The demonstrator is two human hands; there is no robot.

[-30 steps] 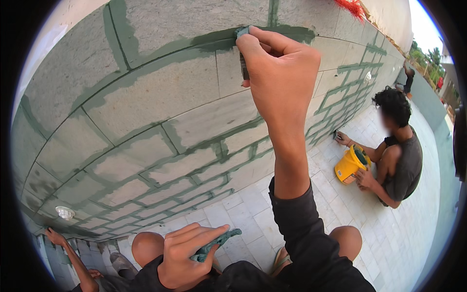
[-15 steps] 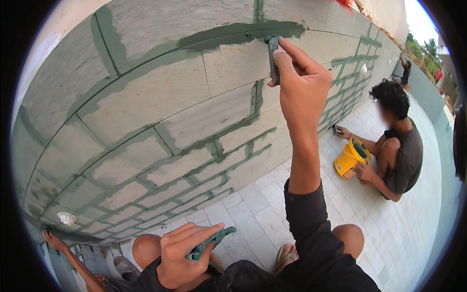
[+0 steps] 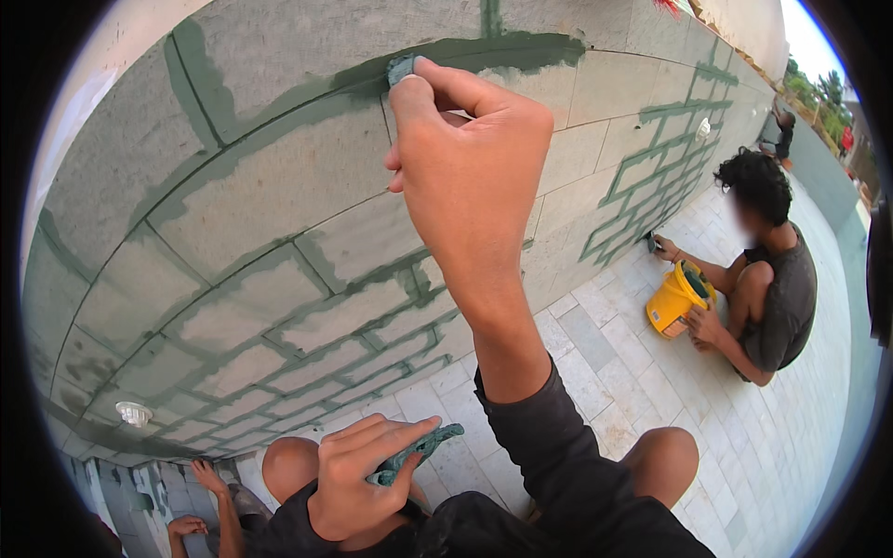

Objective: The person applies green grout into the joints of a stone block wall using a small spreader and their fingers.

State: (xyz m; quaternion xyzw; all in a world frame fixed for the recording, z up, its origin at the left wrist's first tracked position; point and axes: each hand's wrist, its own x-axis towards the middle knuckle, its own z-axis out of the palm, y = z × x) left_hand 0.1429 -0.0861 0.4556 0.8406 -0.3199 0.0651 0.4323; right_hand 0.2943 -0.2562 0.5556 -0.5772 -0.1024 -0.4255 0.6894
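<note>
My right hand (image 3: 470, 153) is raised to the tiled wall (image 3: 251, 200), closed around a small flat spreader (image 3: 401, 70) with green grout on its end. Its tip presses on a long, curving joint between two tile rows, where a thick green band (image 3: 474, 58) trails off to the right. Most of the spreader is hidden behind my fingers. Low in front of me, my left hand (image 3: 349, 474) grips a lump of green grout (image 3: 414, 454), part of which sticks out past the fingertips. Green smears line many other joints.
On the right a co-worker (image 3: 777, 288) squats on the pale tiled floor (image 3: 595, 381), one hand on a yellow bucket (image 3: 672, 305) of green grout. Another person's hand (image 3: 209, 477) shows at lower left. White round fittings (image 3: 133, 413) stick out from the wall.
My right hand has slid the spreader left along the upper joint. My left hand with the grout has barely moved. At lower left, another person's hand has come off the wall.
</note>
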